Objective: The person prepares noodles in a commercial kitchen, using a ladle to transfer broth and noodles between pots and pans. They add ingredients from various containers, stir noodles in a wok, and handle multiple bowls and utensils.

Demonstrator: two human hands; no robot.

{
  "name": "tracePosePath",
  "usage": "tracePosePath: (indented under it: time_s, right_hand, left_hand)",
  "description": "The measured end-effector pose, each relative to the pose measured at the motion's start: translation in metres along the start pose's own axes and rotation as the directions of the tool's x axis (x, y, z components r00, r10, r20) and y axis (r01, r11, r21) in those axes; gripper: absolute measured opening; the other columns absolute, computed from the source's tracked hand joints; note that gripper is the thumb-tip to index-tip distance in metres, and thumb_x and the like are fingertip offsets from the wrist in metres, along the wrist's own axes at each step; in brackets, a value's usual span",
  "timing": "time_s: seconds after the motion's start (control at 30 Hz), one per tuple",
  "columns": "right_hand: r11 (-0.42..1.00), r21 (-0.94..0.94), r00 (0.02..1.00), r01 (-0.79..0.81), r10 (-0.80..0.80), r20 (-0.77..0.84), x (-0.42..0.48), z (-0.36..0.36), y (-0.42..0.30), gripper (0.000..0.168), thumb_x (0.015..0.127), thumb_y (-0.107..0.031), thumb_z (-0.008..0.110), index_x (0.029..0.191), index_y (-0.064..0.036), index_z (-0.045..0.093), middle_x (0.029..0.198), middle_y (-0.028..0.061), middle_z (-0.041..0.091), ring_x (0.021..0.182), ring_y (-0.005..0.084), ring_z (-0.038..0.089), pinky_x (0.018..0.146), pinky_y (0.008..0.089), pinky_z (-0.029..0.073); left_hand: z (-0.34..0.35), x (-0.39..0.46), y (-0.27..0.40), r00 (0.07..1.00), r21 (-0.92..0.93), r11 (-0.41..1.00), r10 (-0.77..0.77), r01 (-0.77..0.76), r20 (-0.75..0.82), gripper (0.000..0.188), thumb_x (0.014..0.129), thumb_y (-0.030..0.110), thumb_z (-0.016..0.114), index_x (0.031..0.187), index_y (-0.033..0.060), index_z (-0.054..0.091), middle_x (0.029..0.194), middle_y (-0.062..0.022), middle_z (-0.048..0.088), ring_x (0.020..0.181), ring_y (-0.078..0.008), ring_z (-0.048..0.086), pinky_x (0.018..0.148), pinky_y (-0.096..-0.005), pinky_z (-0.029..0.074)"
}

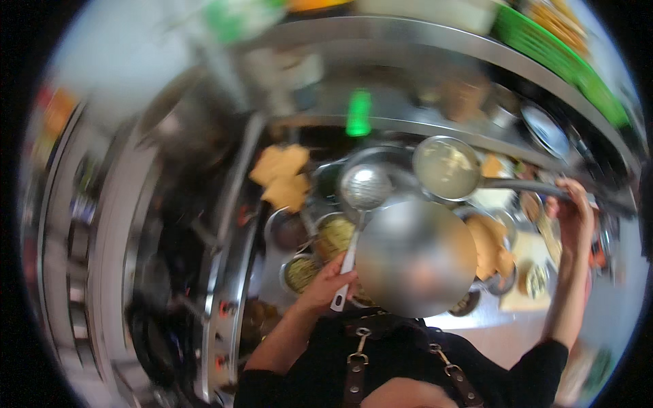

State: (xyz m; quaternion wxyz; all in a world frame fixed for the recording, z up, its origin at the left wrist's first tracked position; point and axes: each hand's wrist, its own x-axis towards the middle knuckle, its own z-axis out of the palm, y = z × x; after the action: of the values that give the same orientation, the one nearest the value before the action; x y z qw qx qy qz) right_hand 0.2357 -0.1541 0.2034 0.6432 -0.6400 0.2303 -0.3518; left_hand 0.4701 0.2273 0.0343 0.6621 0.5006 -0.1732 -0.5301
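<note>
My left hand grips the pale handle of a skimmer, whose perforated metal bowl points away from me. Close to that hand is a large round metallic surface, too blurred to tell whether it is a bowl or a lid. My right hand is closed around the end of a long dark handle. That handle belongs to a round metal pan holding pale, cloudy liquid. The pan is beside the skimmer's head, above a wide dark metal vessel that it partly hides.
Bowls of greenish shredded food stand left of centre. Flat orange-tan pieces lie behind them, and more lie right. A cutting board is near my right forearm. Stove knobs line the left; a green basket sits on the shelf.
</note>
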Motion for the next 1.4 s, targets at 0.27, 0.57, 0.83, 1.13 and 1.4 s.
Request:
tracePosePath:
  time_s: [0.27, 0.57, 0.83, 1.13, 1.4]
  right_hand:
    - [0.998, 0.052, 0.972, -0.024, 0.012, 0.234, 0.039, 0.204, 0.008, 0.029, 0.090, -0.024, 0.050, 0.102, 0.001, 0.057, 0.075, 0.0140, 0.065, 0.054, 0.0140, 0.061, 0.051, 0.0230, 0.050]
    - [0.989, 0.113, 0.817, -0.095, 0.013, 0.576, 0.069, 0.439, 0.029, 0.031, 0.090, -0.025, 0.048, 0.106, 0.000, 0.058, 0.083, 0.0149, 0.065, 0.069, 0.0177, 0.063, 0.064, 0.0271, 0.051]
    - [0.992, 0.092, 0.739, -0.085, 0.001, 0.673, 0.063, 0.619, 0.054, 0.027, 0.083, -0.026, 0.058, 0.095, -0.002, 0.063, 0.083, 0.0119, 0.065, 0.067, 0.0192, 0.064, 0.062, 0.0286, 0.052]
    - [0.997, -0.054, 0.707, 0.051, 0.002, 0.707, 0.065, 0.709, 0.057, 0.040, 0.075, -0.034, 0.067, 0.098, -0.001, 0.062, 0.082, 0.0125, 0.063, 0.064, 0.0218, 0.064, 0.057, 0.0282, 0.050]
    - [0.994, -0.059, 0.683, 0.095, -0.022, 0.730, 0.062, 0.736, 0.067, 0.028, 0.081, -0.026, 0.065, 0.094, -0.002, 0.064, 0.073, 0.0107, 0.062, 0.059, 0.0189, 0.064, 0.052, 0.0252, 0.050]
  left_hand:
    - [-0.059, -0.143, 0.062, 0.902, -0.167, 0.939, 0.224, -0.302, -0.369, 0.045, 0.094, 0.013, 0.041, 0.136, 0.0102, 0.029, 0.072, -0.0046, 0.049, 0.045, -0.0081, 0.042, 0.040, -0.0209, 0.036]
    - [-0.175, -0.184, 0.092, 0.761, -0.298, 0.795, 0.289, -0.529, -0.580, 0.042, 0.094, 0.012, 0.042, 0.135, 0.0162, 0.032, 0.071, -0.0029, 0.045, 0.047, -0.0098, 0.040, 0.042, -0.0239, 0.035]
    - [-0.258, -0.193, 0.107, 0.741, -0.395, 0.716, 0.253, -0.576, -0.622, 0.035, 0.094, 0.011, 0.044, 0.127, 0.0177, 0.038, 0.071, -0.0027, 0.045, 0.048, -0.0092, 0.039, 0.042, -0.0236, 0.033]
    - [-0.306, -0.198, 0.106, 0.743, -0.431, 0.705, 0.204, -0.564, -0.638, 0.036, 0.094, 0.013, 0.046, 0.128, 0.0194, 0.040, 0.072, -0.0025, 0.047, 0.049, -0.0100, 0.039, 0.042, -0.0239, 0.034]
    - [-0.326, -0.188, 0.113, 0.739, -0.417, 0.725, 0.187, -0.548, -0.647, 0.035, 0.093, 0.012, 0.046, 0.127, 0.0187, 0.040, 0.072, -0.0032, 0.046, 0.050, -0.0101, 0.040, 0.042, -0.0239, 0.034]
